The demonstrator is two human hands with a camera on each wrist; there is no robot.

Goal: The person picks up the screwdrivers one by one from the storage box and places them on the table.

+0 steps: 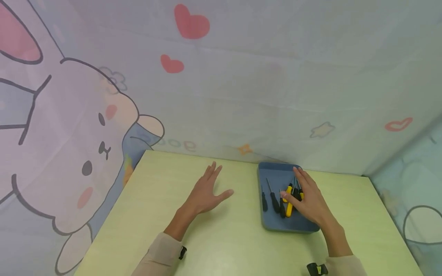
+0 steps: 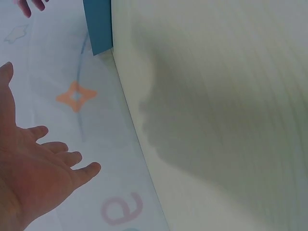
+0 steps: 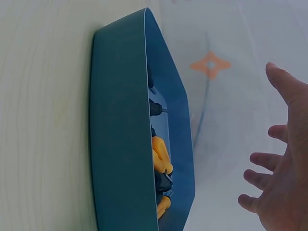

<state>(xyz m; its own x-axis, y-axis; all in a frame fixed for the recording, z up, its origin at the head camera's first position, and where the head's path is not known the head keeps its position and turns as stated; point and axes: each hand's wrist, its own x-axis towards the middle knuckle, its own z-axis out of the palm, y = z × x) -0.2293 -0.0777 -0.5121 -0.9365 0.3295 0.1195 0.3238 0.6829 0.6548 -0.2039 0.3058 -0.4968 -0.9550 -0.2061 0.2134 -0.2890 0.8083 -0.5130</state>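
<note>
Several black- and yellow-handled screwdrivers [image 1: 289, 209] lay in the blue tray [image 1: 274, 223], lower right of the frame. Over its right side I saw my right grip [image 1: 309, 201], fingers extended, grasping nothing; my left grip [image 1: 204, 194], likewise unclenched, hovered above the tabletop [image 1: 228, 249] at lower centre, before a printed backdrop [image 1: 241, 96].

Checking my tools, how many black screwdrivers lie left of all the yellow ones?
3, in the tray: leftmost one near its left side, middle one next along, third one beside a yellow screwdriver.
</note>
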